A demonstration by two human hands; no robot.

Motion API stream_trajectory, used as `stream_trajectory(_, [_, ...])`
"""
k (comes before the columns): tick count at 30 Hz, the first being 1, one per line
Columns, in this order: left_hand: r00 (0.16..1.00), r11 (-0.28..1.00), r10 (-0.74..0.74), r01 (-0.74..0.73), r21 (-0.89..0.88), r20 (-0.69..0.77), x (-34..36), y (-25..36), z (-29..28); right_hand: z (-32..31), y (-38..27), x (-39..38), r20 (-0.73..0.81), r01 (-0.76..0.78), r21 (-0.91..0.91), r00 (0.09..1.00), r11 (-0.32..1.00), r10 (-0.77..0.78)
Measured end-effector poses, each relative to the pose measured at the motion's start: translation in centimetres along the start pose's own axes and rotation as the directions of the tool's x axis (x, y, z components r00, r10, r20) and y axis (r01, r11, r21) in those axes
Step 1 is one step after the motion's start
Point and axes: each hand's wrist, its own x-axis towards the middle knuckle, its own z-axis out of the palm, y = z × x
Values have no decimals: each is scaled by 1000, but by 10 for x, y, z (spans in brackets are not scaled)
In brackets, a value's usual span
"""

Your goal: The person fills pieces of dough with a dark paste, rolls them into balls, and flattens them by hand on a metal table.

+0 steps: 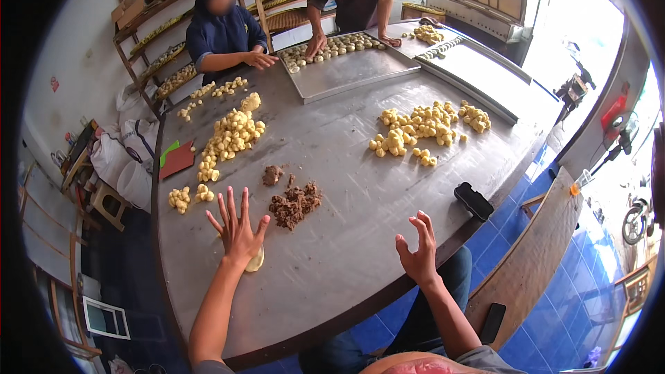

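My left hand (pixel 240 234) is spread wide with its palm over a flattened piece of pale dough (pixel 255 261); the dough shows beside the wrist, and the rest lies hidden underneath. Off to the right, near the table's front edge, my right hand (pixel 419 255) is held with fingers apart and nothing in them. Just beyond my left hand sits a crumbly brown filling (pixel 296 206), with a smaller brown lump (pixel 273 175) behind it. Small yellow dough balls (pixel 234 131) are heaped at the left, and another group of dough balls (pixel 422 127) lies at the right.
A metal tray (pixel 357 77) partly filled with dough pieces stands at the far side, where two people work. A second tray (pixel 478 73) is on its right. A black case (pixel 474 201) rests near the right edge; a red card (pixel 177 160) lies left. A wooden bench (pixel 530 256) flanks the table.
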Motion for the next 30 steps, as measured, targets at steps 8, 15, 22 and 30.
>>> stream_trajectory(8, [1000, 1000, 16, -15, -11, 8, -1, 5, 0, -2, 0, 0, 0, -7, 11, 1000, 1000, 7])
stream_trajectory(15, [1000, 999, 27, -27, -35, -2, -4, 3, 0, 0, -3, 1, 10, -4, 10, 1000, 1000, 4])
stream_trajectory(22, [999, 998, 46, -46, -52, -6, -2, 8, -6, -2, -2, 0, -3, 5, -8, 1000, 1000, -5])
stream_trajectory(30, [998, 997, 51, -52, -57, -32, -5, 5, -4, -1, -3, 2, 22, 6, 2, 1000, 1000, -6])
